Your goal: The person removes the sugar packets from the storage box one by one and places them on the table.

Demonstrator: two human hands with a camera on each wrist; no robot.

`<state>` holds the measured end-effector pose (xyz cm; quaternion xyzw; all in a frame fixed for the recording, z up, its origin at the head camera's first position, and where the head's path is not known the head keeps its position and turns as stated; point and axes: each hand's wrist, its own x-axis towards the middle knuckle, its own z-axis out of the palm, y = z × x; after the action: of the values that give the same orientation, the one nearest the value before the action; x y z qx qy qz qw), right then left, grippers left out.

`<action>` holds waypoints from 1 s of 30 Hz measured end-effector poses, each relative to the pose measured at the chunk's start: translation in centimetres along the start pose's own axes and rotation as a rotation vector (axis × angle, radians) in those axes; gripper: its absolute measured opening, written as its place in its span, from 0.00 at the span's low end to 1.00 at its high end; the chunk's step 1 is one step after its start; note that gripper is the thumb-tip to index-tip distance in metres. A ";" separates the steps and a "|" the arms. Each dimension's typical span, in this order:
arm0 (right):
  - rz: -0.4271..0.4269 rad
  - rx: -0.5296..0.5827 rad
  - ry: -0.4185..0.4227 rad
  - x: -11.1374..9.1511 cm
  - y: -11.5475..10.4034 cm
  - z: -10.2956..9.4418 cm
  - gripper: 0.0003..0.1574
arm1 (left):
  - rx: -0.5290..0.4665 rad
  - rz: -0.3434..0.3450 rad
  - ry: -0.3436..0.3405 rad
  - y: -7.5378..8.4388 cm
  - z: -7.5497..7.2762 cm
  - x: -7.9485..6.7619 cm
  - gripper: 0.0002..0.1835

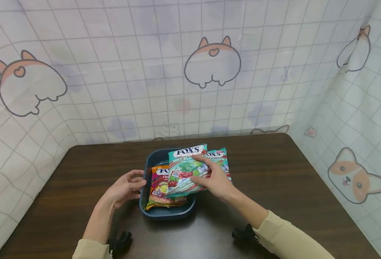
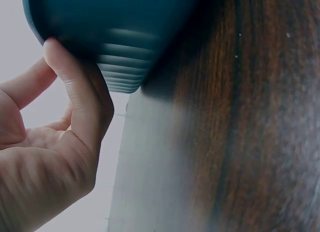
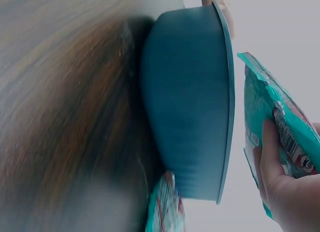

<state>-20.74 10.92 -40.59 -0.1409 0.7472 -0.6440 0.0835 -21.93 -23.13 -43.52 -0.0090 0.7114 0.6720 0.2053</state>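
A teal bag of Fox's candy (image 1: 187, 171) is held in my right hand (image 1: 217, 181) above the dark blue plastic bin (image 1: 167, 217). In the right wrist view, the bag (image 3: 260, 106) stands tilted, apart from the bin's rim, with the right fingers (image 3: 270, 147) against its side. An orange bag of Fox's candy (image 1: 156, 194) lies inside the bin, partly covered by the raised bag. My left hand (image 1: 125, 189) is at the bin's left side; its fingertips touch the wall near the rim in the left wrist view, not wrapped round it.
Another teal candy bag (image 1: 222, 160) is just right of the bin, partly hidden behind the right hand and the held bag. The dark wooden table (image 1: 274, 172) ends at a patterned cloth (image 1: 138, 90) behind it. Black straps (image 1: 122, 242) show at the wrists.
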 end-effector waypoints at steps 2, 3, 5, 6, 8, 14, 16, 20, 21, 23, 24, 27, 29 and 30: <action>0.005 0.011 0.003 0.0 -0.1 -0.5 0.41 | -0.001 0.000 -0.003 0.0 0.0 0.0 0.29; 0.006 0.026 0.000 0.0 -0.1 -0.8 0.41 | -0.001 0.001 -0.003 0.1 0.0 0.1 0.29; 0.006 0.047 -0.001 0.0 -0.2 -1.2 0.41 | -0.002 0.005 -0.004 0.2 0.0 0.1 0.29; 0.003 0.053 -0.001 0.1 -0.2 -1.4 0.41 | -0.003 0.006 -0.003 0.2 0.0 0.1 0.29; -0.002 0.056 0.002 0.1 -0.2 -1.8 0.41 | -0.004 0.008 0.000 0.3 -0.1 0.2 0.29; -0.018 0.049 -0.003 0.0 0.0 -2.5 0.41 | -0.007 0.001 0.004 0.4 -0.1 0.1 0.29; -0.027 0.050 -0.007 0.0 0.1 -2.8 0.41 | -0.007 0.004 0.002 0.4 -0.2 0.1 0.29; -0.037 0.043 -0.012 -0.1 0.4 -3.3 0.41 | -0.012 0.005 0.004 0.4 -0.2 0.2 0.29; -0.039 0.045 -0.016 -0.1 0.5 -3.5 0.41 | -0.012 0.003 0.003 0.3 -0.2 0.2 0.29; -0.042 0.058 -0.022 -0.2 0.7 -3.8 0.41 | -0.015 0.001 0.001 0.2 -0.2 0.2 0.29; -0.043 0.073 -0.027 -0.2 0.8 -4.0 0.41 | -0.016 -0.001 0.001 0.2 -0.1 0.2 0.29; -0.035 0.150 -0.046 -0.3 1.1 -4.6 0.42 | -0.014 -0.002 -0.003 0.1 0.0 0.1 0.28; -0.024 0.196 -0.050 -0.3 1.2 -5.0 0.42 | -0.014 0.000 -0.004 0.1 0.0 0.0 0.28; -0.017 0.220 -0.050 -0.3 1.2 -5.2 0.43 | -0.013 0.003 -0.005 0.1 0.0 0.0 0.28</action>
<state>-22.19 16.05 -41.02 -0.1531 0.6684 -0.7193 0.1115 -21.98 -23.08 -43.41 -0.0075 0.7064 0.6771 0.2059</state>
